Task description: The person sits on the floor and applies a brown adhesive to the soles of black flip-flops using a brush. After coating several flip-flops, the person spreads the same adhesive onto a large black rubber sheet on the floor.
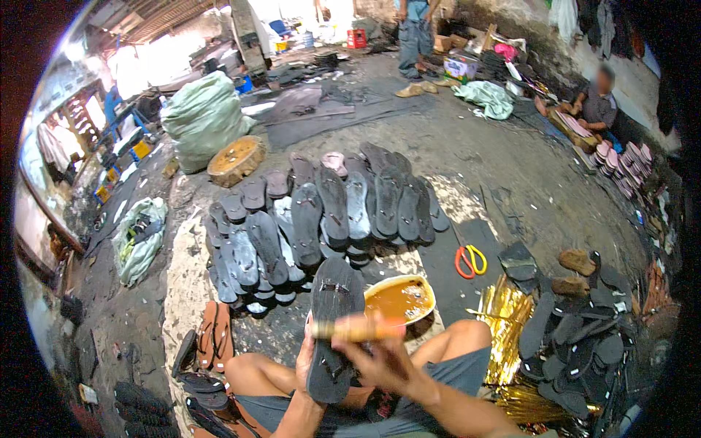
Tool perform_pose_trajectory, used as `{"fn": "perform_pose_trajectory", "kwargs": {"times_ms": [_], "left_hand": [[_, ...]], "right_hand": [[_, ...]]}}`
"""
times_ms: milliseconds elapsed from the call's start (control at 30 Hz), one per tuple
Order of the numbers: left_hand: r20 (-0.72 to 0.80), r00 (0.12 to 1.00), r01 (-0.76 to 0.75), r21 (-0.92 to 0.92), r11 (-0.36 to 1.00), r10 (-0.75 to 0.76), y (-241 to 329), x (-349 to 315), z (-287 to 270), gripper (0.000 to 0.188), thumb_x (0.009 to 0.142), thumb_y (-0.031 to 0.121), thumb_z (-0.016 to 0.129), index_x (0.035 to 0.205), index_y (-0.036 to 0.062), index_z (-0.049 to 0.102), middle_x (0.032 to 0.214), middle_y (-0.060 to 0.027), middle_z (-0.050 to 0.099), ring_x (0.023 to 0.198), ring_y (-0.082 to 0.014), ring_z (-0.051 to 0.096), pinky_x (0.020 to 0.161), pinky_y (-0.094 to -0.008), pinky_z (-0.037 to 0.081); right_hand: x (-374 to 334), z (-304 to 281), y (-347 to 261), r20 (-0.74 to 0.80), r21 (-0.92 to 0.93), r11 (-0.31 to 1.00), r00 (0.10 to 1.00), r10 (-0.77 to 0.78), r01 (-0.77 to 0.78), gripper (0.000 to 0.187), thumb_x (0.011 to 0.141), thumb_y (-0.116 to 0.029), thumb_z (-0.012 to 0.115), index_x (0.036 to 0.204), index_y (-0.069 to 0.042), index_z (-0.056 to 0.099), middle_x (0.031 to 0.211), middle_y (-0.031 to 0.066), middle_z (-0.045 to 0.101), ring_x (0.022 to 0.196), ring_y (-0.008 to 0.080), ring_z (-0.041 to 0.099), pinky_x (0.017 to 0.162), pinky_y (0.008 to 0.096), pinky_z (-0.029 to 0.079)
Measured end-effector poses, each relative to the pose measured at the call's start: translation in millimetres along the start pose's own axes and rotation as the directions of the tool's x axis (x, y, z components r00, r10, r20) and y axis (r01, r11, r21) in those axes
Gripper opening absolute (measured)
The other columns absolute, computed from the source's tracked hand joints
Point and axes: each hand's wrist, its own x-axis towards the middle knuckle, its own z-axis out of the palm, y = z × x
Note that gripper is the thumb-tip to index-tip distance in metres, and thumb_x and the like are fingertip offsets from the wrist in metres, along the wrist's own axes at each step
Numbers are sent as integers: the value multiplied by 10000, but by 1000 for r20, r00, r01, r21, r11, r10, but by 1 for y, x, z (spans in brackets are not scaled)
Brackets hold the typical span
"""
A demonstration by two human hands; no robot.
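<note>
Grimy floor (pixel 453 150), matte black, round-ended sole (pixel 334 303), left hand (pixel 304 359) gripping it, right hand (pixel 383 359) clasping blurred tool (pixel 358 328)

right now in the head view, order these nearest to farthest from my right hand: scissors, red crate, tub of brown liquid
From your right hand:
1. tub of brown liquid, just beyond it
2. scissors, ahead right
3. red crate, far back
</note>
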Motion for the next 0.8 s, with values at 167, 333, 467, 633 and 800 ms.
{"fn": "perform_pose_trajectory", "kwargs": {"times_ms": [167, 333, 467, 633, 800], "left_hand": [[-85, 996, 46, 461, 886, -7, -13, -25, 13, 682, 1046, 461, 474, 1576, 92, 255, 1433, -170, 520, 1235, -287, 599, 1074, -442, 494], [-72, 995, -26, 438, 899, 64, -8, -37, 17, 662, 1037, 466, 501, 1585, 186, 258, 1486, -170, 472, 1259, -319, 583, 1002, -460, 547], [31, 998, -59, 388, 920, 51, -1, -31, 20, 589, 1072, 437, 433, 1594, 244, 240, 1529, -158, 436, 1294, -340, 556, 1005, -502, 545], [-72, 991, -72, 405, 911, 111, -4, -30, 17, 604, 1080, 465, 369, 1612, 241, 194, 1536, -180, 415, 1319, -358, 535, 1037, -516, 525], [-145, 941, -259, 271, 927, 306, 7, 6, 9, 664, 1054, 548, 405, 1468, 32, 470, 1343, -195, 612, 1095, -354, 658, 967, -471, 548]], "right_hand": [[34, -21, -11, -110, -54, 972, 969, 221, -228, 307, 961, -285, 698, 1104, -13, 677, 1090, 170, 692, 1006, 335, 680, 892, 408, 520], [74, -60, -1, -134, 75, 906, 896, 423, -416, 342, 979, -300, 678, 1122, 10, 670, 1038, 162, 720, 920, 309, 693, 825, 399, 531], [52, -35, -6, -184, -76, 972, 962, 204, -221, 320, 986, -226, 698, 1193, 14, 655, 1052, 73, 715, 953, 145, 660, 882, 318, 532], [88, -53, 2, 74, -287, 922, 966, -247, 258, 233, 930, -217, 738, 1107, -71, 700, 1085, 75, 726, 990, 276, 677, 875, 392, 525], [37, -18, -1, 57, -82, 993, 995, -84, 89, 310, 886, -153, 789, 1144, -29, 670, 1103, 136, 714, 1003, 305, 685, 862, 437, 520]]}}
